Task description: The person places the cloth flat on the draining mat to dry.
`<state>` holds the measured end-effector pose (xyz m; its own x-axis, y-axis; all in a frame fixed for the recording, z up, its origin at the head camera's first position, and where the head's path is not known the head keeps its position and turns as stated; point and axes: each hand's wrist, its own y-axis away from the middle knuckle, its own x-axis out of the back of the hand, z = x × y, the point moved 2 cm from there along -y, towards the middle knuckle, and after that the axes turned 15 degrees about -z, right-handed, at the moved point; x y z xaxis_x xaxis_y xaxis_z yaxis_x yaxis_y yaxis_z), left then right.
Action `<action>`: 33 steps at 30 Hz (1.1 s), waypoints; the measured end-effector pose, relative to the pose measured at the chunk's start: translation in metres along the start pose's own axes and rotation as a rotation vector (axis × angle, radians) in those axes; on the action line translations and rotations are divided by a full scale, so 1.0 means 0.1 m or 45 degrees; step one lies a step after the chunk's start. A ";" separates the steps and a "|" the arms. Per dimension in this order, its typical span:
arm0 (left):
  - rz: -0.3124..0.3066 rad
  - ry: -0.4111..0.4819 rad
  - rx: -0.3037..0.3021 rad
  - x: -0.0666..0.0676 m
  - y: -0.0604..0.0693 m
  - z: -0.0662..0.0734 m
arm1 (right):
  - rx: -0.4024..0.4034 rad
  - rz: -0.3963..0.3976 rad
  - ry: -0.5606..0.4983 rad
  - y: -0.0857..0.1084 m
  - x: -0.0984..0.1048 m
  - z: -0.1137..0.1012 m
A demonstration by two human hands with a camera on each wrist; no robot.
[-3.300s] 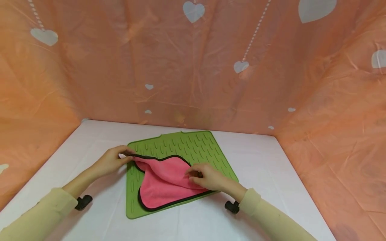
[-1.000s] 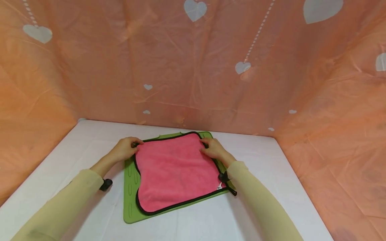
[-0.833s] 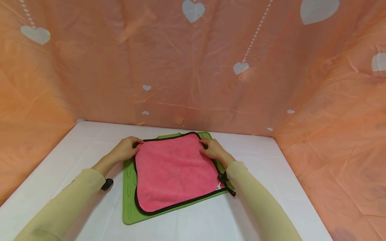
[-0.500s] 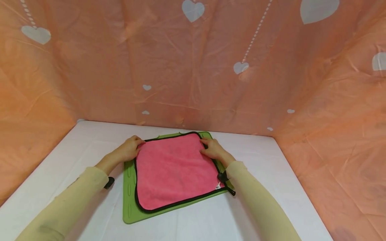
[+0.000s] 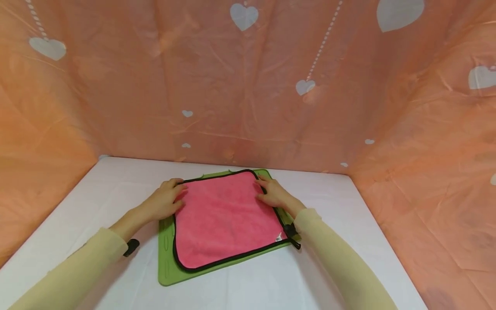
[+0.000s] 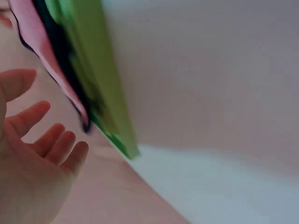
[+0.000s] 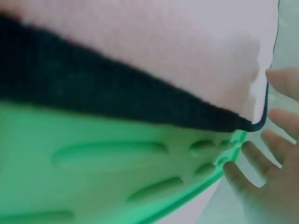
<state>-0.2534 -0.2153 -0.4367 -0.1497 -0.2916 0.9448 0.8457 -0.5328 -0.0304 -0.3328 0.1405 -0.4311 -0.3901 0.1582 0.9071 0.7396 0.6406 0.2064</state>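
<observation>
A pink towel [image 5: 228,219] with black edging lies spread nearly flat over a green ribbed mat [image 5: 165,260]. My left hand [image 5: 164,200] is at the towel's far left corner; in the left wrist view its fingers are loosely bent and spread, with a gap to the towel's edge. Over the far right edge is my right hand [image 5: 274,194]. The right wrist view has its fingers [image 7: 254,158] parted and relaxed beside the towel corner, pinching nothing; whether they touch it I cannot tell. A white tag [image 5: 279,237] and black loop [image 5: 293,243] mark the near right corner.
The mat rests on a white table [image 5: 217,288]. Orange cloth walls [image 5: 248,107] with pale hearts stand behind and on both sides. A dark wrist camera [image 5: 131,247] hangs below the left sleeve.
The towel, bunched and folded earlier, now lies spread over the mat. Its left edge has straightened. Just now my left hand let go of the corner and its fingers spread; the right stayed nearly in place.
</observation>
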 end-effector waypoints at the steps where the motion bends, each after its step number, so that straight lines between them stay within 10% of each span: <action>1: -0.005 -0.013 -0.029 -0.01 0.04 0.06 | 0.010 -0.006 -0.003 0.00 0.01 -0.02; 7: -0.224 -0.083 -0.151 -0.17 0.27 0.41 | -0.005 -0.101 -0.034 -0.05 0.05 -0.08; 15: -0.554 0.063 -0.118 -0.31 0.42 0.57 | -0.077 -0.222 -0.023 -0.17 0.01 0.00; 33: -0.583 0.125 -0.105 -0.33 0.52 0.61 | -0.166 -0.249 0.041 -0.20 0.05 0.02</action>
<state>-0.1737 -0.1848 -0.4495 -0.5485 -0.0837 0.8320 0.6386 -0.6843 0.3521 -0.3505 0.1294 -0.4315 -0.5167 0.0157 0.8560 0.7173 0.5537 0.4228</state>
